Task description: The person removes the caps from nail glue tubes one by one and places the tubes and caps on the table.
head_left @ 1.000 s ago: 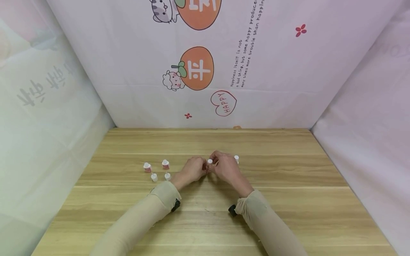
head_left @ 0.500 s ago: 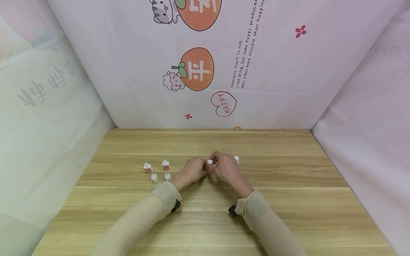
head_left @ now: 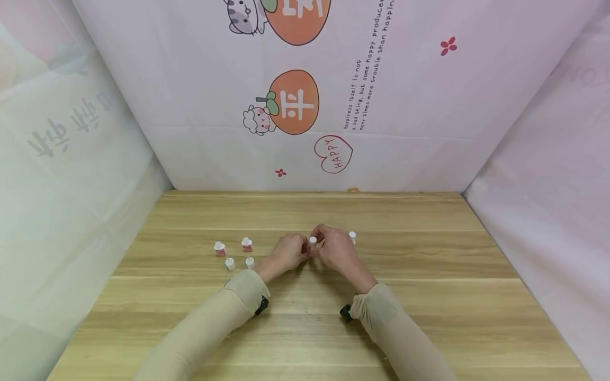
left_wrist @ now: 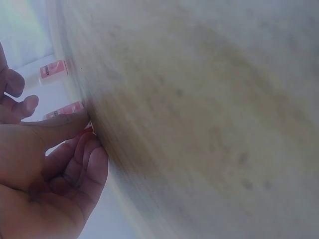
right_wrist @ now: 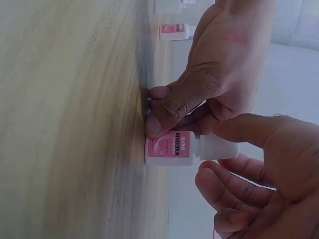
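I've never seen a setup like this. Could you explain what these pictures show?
There's no machine here: just a person's two bare hands at a wooden table. The wide picture comes from a camera on the head, looking forward and down; the two close ones come from cameras on the wrists.

The left hand holds a small pink-labelled bottle near its base, and the right hand has its thumb and fingers around the white cap.

To the left are two more bottles with two loose white caps in front. Another bottle stands partly hidden beyond the right hand.
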Demonstrator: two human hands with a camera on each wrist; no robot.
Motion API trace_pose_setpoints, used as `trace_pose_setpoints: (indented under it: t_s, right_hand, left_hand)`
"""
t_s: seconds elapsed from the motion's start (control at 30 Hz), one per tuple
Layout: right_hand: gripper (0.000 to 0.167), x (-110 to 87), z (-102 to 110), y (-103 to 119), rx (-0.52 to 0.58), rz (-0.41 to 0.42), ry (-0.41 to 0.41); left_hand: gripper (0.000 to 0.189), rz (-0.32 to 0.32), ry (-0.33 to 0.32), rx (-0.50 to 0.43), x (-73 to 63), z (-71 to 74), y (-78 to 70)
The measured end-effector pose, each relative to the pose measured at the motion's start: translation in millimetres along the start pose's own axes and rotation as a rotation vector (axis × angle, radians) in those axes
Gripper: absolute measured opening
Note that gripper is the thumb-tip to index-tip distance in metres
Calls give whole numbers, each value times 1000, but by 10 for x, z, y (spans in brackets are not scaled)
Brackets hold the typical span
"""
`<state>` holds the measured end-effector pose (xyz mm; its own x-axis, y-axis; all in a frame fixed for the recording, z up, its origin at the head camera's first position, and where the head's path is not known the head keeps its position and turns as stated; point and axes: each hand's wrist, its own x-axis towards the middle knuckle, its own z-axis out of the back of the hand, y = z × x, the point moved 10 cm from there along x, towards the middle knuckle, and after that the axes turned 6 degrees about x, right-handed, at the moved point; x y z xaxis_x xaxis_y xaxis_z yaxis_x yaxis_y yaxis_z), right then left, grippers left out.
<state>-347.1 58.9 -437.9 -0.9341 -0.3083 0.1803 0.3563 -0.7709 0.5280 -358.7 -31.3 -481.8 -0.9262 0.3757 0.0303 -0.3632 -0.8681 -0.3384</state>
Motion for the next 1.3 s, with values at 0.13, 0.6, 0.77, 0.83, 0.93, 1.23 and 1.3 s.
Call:
trace_pose_setpoints:
  t_s: [0.13, 0.6, 0.77, 0.83, 0.93, 1.23, 1.3]
  right_hand:
    - [21, 10, -5, -35, 10, -25, 8]
    - [18, 17, -4, -16, 0, -5, 8]
    - [22, 12, -5, -39, 14, -35, 10]
    - [22, 11, -4, -40, 13, -42, 14]
    - [21, 5, -3, -31, 3, -37, 18]
    - [21, 3, -11, 10, -42, 14, 10]
    - [22, 2, -15, 6, -39, 7, 12]
  left_hand:
    - [11, -4, -3, 12, 9, -4, 3]
    - [11, -2, 3, 28, -6, 1, -14]
    - [11, 8, 12, 23, -4, -19, 4]
    - [10, 7, 11, 21, -6, -17, 4]
    - [10, 2, 9, 21, -10, -9, -4]
    - [11, -3, 3, 28, -13, 4, -5]
    - [9, -7, 1, 19, -13, 10, -8]
